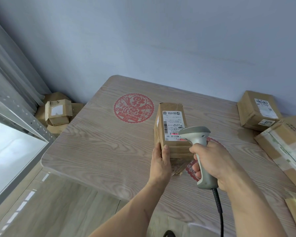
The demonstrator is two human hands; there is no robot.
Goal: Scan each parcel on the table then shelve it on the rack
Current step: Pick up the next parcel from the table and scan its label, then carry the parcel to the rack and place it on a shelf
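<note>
I am wrapping my right hand fingers around the handheld barcode scanner, its red line falling on the shipping label, while my left hand is gripping the near corner of the cardboard parcel standing mid-tabletop. Scanning appears underway; next, I judge, comes carrying it left to the metal rack.

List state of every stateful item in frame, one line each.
parcel: on table, label up, red scan line on barcode
scanner: aimed at the label
left hand: gripping parcel's near corner
right hand: gripping scanner handle
side parcels: taped shut, on table
</note>
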